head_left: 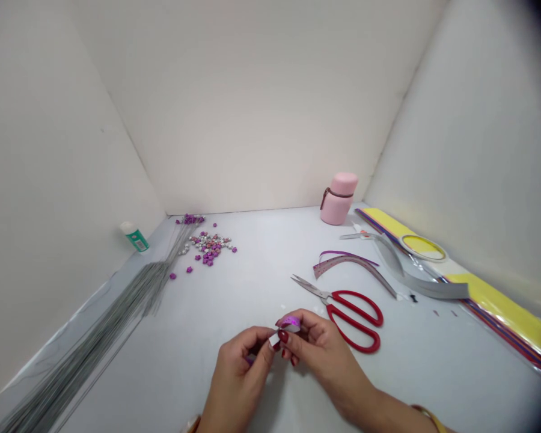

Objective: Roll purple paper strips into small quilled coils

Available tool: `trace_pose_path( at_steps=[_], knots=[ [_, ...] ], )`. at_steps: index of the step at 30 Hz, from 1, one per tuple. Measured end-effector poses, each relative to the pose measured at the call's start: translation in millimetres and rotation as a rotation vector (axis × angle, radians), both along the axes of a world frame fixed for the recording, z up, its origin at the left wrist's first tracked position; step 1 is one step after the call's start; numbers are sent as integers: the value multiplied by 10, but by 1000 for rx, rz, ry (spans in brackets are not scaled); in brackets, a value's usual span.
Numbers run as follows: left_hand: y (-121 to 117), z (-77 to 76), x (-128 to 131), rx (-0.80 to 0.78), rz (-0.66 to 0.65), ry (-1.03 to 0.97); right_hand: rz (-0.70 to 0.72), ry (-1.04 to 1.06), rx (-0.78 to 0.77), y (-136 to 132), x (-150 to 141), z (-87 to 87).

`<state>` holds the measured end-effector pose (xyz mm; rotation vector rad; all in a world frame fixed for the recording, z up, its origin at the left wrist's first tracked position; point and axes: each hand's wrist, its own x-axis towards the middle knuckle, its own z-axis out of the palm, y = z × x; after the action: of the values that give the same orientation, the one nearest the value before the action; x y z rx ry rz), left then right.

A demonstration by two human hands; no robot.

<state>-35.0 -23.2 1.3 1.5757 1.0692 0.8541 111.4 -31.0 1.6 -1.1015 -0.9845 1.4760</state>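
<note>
Pinched between our left hand (pixel 242 373) and right hand (pixel 327 355), a small purple strip (pixel 291 322) curls in a loop, its white end (pixel 275 340) showing at the lower centre of the frame. Both hands close thumb against finger, probably because so thin a piece needs fingertip control. Just beyond the right hand, the red-handled scissors (pixel 358 320) lie slightly open, blades pointing to the upper left, presumably within reach for trimming. Farther off, right of centre, rest a dotted strip (pixel 351 260) and a long silver ribbon (pixel 415 282). The bundle of thin wires (pixel 117 316) slants across the left of the frame, beside a loose pile of small stars (pixel 211 245), perhaps grouped for easy picking. Farthest, at upper right, the pink flask (pixel 338 201) stands upright near the wall.
</note>
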Motion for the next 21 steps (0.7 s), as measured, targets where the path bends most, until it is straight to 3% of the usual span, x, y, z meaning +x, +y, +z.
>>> trace_pose_path(
  at_steps=[5,10,16,21],
  knots=[
    [-17,30,0,71,-9,76,-30,-96,55,-24,10,16],
    [16,43,-11,66,49,0,-21,-156,93,-16,-5,27],
    [35,20,-7,-194,145,-189,201,-9,-79,-14,-73,2],
    [57,59,4,-209,203,-199,232,17,-39,-9,-50,-28]
  ],
)
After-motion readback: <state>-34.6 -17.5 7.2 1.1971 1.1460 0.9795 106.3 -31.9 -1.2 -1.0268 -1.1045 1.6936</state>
